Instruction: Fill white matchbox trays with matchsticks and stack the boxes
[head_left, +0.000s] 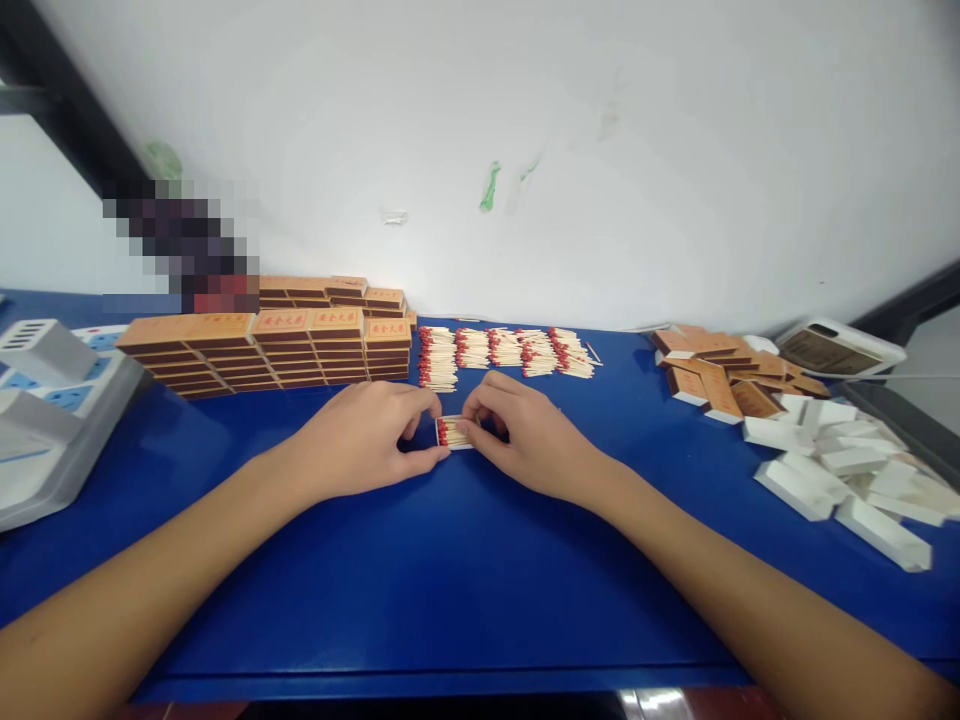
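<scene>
A small white matchbox tray filled with red-tipped matches lies on the blue table in front of me. My left hand grips the tray's left end between thumb and index finger. Over its right end my right hand is closed, thumb and fingertips on the matches; they partly hide that end. Just behind, several small piles of loose matches lie in a row, most red heads to the left.
Stacked orange-brown matchboxes stand at the back left, near a white power strip with plugs. To the right are scattered matchbox sleeves, white trays and a pale phone-shaped object. A white wall rises behind the table.
</scene>
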